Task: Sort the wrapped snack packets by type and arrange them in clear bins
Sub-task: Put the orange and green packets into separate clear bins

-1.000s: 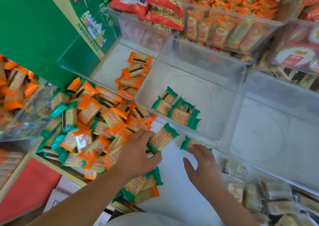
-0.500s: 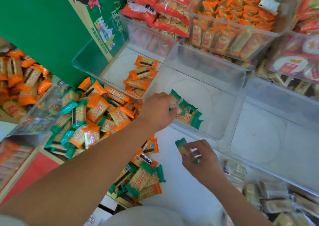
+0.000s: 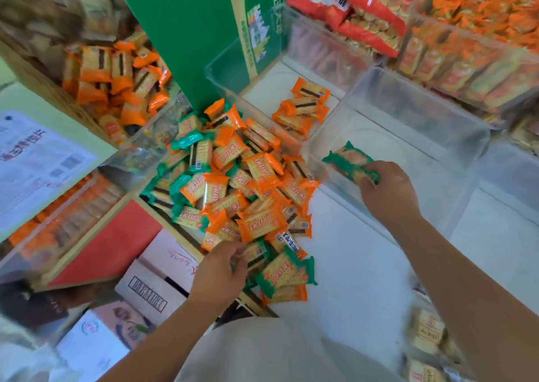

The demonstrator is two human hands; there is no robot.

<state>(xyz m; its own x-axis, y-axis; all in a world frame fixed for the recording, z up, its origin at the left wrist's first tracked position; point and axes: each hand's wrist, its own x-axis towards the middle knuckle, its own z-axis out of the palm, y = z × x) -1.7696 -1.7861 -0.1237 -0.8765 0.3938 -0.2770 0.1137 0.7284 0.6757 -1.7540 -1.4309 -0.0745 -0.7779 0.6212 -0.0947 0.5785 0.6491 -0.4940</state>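
Two hands work over a white shelf (image 3: 350,265). At left, a mixed pile (image 3: 233,186) of orange and green packets lies heaped on the shelf's left edge. The left hand (image 3: 221,268) sits at the near edge of this pile, fingers curled onto a green-ended packet (image 3: 256,254). Motion blur hides whether that packet is actually pinched. Behind the pile, the left clear bin (image 3: 268,89) holds orange packets (image 3: 303,110) in a short overlapping row. Just to its right stands the middle clear bin (image 3: 408,104). The right hand (image 3: 388,189) pinches green packets (image 3: 348,161) between thumb and curled fingers at this bin's near left corner. Whether they are above the rim or already inside cannot be told.
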